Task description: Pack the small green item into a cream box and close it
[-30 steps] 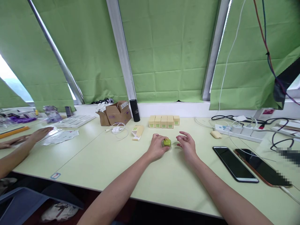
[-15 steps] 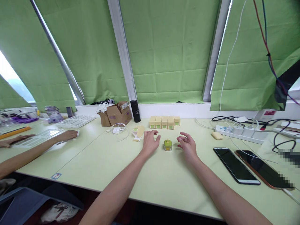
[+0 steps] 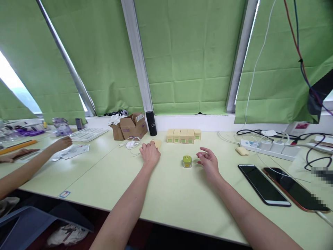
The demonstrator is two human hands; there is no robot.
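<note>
A small green-lidded jar (image 3: pixel 186 161) stands alone on the pale green table (image 3: pixel 169 194). My left hand (image 3: pixel 150 153) lies to its left, fingers closed over a flattened cream carton (image 3: pixel 157 143) of which only the far end shows. My right hand (image 3: pixel 208 162) rests just right of the jar, fingers loosely curled and apart, holding nothing. Behind the jar a row of several small cream boxes (image 3: pixel 183 135) with green labels stands near the window sill.
A brown cardboard box (image 3: pixel 130 127), a black cylinder (image 3: pixel 151 123) and a white cable (image 3: pixel 129 143) sit at the back left. Two phones (image 3: pixel 278 185) and a power strip (image 3: pixel 265 147) with cables lie to the right. Another person's arms (image 3: pixel 28 163) work over papers at the far left.
My left hand let go of the green jar and moved left onto the flattened carton. My right hand stayed put. The other person's hand shifted over the papers.
</note>
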